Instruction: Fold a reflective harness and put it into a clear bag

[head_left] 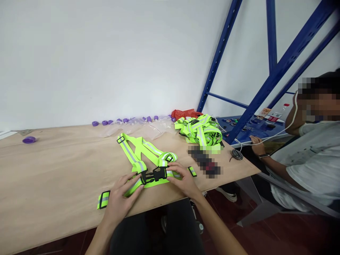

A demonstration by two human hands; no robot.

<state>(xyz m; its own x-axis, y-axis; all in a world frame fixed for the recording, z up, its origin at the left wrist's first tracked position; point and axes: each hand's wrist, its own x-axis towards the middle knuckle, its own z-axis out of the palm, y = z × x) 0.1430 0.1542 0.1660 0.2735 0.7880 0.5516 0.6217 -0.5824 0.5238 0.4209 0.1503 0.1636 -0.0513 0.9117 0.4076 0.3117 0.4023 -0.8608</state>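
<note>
A neon-yellow reflective harness (130, 154) with grey stripes lies spread on the table in front of me. My left hand (120, 200) grips the pronged half of its black side-release buckle (143, 177), thumb and fingers on either side. The socket half of the buckle (159, 174) is between the thumb and fingers of my right hand (186, 180). The two halves face each other in line, with the prongs still visible between them. A strap end with a black slider (103, 200) sticks out left of my left hand. Another strap end (192, 171) shows beyond my right hand.
A heap of similar harnesses (202, 131) lies at the back right, by a red bag (186, 113). Purple caps (124, 120) and clear plastic bags (156, 127) line the wall. A blurred dark object (204, 162) lies to the right. A seated person (300, 166) is beside blue shelving (265, 85).
</note>
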